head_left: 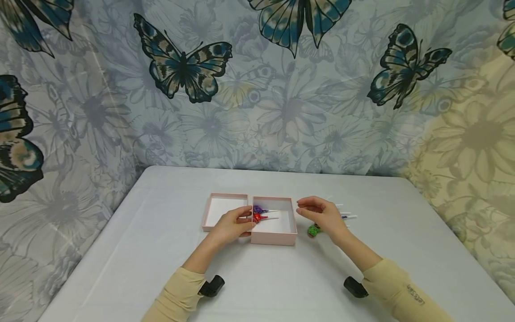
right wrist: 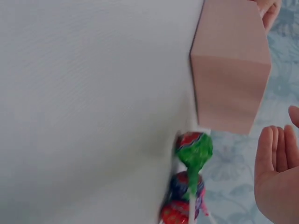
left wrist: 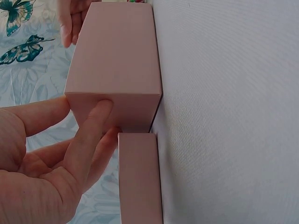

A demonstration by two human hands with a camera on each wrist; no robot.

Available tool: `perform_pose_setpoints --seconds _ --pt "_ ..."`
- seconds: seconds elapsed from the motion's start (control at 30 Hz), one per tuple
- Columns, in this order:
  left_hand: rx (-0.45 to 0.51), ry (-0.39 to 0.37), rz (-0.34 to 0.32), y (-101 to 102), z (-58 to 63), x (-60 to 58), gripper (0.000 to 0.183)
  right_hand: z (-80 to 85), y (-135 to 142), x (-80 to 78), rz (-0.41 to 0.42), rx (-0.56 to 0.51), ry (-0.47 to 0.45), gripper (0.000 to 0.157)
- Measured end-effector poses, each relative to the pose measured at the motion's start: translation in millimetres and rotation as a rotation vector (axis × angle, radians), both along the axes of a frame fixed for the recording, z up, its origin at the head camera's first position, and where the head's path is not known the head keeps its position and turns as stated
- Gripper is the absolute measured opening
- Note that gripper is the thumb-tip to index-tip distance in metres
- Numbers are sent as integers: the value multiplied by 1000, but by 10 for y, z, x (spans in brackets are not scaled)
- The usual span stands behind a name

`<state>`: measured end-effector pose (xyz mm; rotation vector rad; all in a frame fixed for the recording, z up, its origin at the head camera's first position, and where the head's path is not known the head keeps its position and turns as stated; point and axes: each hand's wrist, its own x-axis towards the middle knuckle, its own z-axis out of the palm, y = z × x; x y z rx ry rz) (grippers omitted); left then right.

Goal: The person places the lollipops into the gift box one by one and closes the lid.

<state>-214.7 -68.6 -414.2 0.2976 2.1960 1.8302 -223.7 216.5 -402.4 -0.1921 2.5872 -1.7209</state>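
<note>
A pink box [head_left: 273,239] without its lid stands on the table. Inside lie a purple lollipop [head_left: 258,209] and a red lollipop [head_left: 257,218], their white sticks pointing right. My left hand [head_left: 232,222] rests against the box's left wall; in the left wrist view its fingertips touch that wall and the upper edge. Just right of the box hovers my right hand [head_left: 322,215], fingers loosely bent and holding nothing. Beneath it, partly hidden, are more lollipops; a green lollipop [right wrist: 195,151] shows nearest the box in the right wrist view, with a red-and-blue one [right wrist: 180,212] behind it.
The pink box lid [head_left: 206,219], white inside, lies left of the box behind my left hand. White lollipop sticks [head_left: 350,217] point right beyond my right hand. The white table [head_left: 169,188] ends at a butterfly-patterned cloth backdrop [head_left: 281,129].
</note>
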Motion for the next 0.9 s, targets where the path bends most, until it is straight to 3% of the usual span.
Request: perform_pose_setpoints --seconds 0.4,0.9 --pt "-19 -16 -8 -3 -6 -12 57 -85 379 129 -47 76 -39 46" --pt "-36 -20 1 0 -16 -30 57 -162 547 159 -34 154 4 39"
